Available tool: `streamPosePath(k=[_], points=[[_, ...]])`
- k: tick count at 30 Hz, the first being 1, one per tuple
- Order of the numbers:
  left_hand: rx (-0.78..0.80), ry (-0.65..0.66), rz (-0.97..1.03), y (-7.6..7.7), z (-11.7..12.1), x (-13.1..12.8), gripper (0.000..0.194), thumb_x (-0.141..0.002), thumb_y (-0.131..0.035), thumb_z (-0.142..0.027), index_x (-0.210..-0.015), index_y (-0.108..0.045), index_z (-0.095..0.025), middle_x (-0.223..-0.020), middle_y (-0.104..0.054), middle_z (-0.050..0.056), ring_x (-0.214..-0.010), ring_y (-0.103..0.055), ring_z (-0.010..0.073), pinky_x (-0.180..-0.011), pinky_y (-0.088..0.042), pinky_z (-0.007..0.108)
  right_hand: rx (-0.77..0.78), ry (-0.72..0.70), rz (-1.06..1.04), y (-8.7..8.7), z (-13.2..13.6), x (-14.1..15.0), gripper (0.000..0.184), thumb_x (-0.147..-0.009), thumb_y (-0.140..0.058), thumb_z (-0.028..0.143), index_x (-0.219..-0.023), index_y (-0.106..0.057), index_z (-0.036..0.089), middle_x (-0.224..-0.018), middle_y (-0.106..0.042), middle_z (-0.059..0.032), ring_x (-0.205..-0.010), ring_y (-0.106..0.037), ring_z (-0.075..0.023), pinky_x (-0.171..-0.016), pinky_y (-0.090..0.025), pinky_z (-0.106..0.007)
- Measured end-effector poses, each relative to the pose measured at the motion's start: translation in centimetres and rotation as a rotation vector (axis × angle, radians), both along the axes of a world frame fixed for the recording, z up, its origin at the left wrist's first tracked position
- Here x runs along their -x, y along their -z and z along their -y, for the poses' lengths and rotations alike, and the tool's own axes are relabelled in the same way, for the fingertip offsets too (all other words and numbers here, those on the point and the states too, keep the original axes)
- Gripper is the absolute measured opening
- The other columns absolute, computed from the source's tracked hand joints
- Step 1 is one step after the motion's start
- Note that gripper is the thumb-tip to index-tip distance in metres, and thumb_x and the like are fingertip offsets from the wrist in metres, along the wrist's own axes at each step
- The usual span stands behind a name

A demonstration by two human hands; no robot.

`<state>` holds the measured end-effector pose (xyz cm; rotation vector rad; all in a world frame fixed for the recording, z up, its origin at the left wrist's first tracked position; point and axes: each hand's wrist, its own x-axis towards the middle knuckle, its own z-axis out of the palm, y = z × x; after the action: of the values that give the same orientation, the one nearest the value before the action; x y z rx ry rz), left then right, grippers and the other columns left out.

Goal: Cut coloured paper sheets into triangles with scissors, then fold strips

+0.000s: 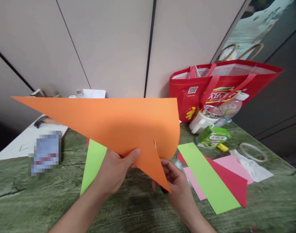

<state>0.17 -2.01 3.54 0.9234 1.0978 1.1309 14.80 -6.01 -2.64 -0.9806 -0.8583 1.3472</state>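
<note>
A large sheet of orange paper (pixel 109 119) is held up in front of me, with a slit running in from its lower edge. My left hand (pixel 117 166) pinches the lower edge, thumb on the near face. Beneath the sheet, my right hand (pixel 174 178) is closed around a pair of scissors (pixel 155 144). Only a blade tip in the slit and a bit of dark handle show; the paper hides the rest. One cut flap points down over the right hand, while the part to the right curls away.
Green (pixel 208 178), red (pixel 231 181) and pink paper lie on the right. Behind them stand a green box (pixel 213 136), a white mug (pixel 201 121), a bottle (pixel 231 106) and a red bag (pixel 186 94). A tape roll (pixel 253 152) lies far right; another green sheet (pixel 93 161) lies left.
</note>
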Motion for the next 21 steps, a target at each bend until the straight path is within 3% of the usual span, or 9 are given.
streamPosePath(k=[6,10,14,21], points=[[-0.013,0.01,-0.003,0.1,-0.1,-0.1,0.022,-0.064,-0.071,-0.025,-0.083,-0.063,-0.016,-0.082,-0.068,0.004,-0.07,-0.062,0.0176,-0.057,-0.051,0.027,0.033,-0.006,-0.068,0.0,0.1,0.1,0.031,-0.051,-0.082,0.015,-0.077,-0.065,0.02,-0.063,-0.067,0.0034,-0.041,-0.053,-0.0054,-0.039,-0.041,-0.014],[-0.063,-0.013,0.031,-0.1,-0.2,0.0,0.025,-0.063,-0.071,-0.022,-0.087,-0.064,-0.018,-0.092,-0.069,0.005,-0.084,-0.062,0.0198,-0.069,-0.052,0.029,0.048,-0.004,-0.085,-0.2,0.1,0.1,0.03,-0.053,-0.082,0.019,-0.077,-0.064,0.02,-0.057,-0.064,0.0043,-0.041,-0.053,-0.006,-0.038,-0.043,-0.013],[-0.085,-0.065,0.07,-0.4,-0.3,0.2,0.031,-0.063,-0.073,-0.024,-0.092,-0.063,-0.021,-0.098,-0.068,0.004,-0.089,-0.061,0.0216,-0.069,-0.053,0.03,0.01,0.007,-0.045,0.1,0.0,0.1,0.028,-0.057,-0.08,0.021,-0.079,-0.064,0.021,-0.057,-0.065,0.0043,-0.043,-0.055,-0.0063,-0.04,-0.044,-0.013],[-0.095,-0.074,0.102,0.0,-0.4,0.2,0.033,-0.063,-0.072,-0.022,-0.094,-0.062,-0.019,-0.1,-0.069,0.004,-0.097,-0.061,0.0233,-0.083,-0.05,0.036,-0.067,-0.003,-0.008,0.9,-0.1,0.0,0.029,-0.063,-0.077,0.019,-0.088,-0.064,0.022,-0.085,-0.071,-0.0035,-0.076,-0.066,-0.0158,-0.071,-0.053,-0.025]])
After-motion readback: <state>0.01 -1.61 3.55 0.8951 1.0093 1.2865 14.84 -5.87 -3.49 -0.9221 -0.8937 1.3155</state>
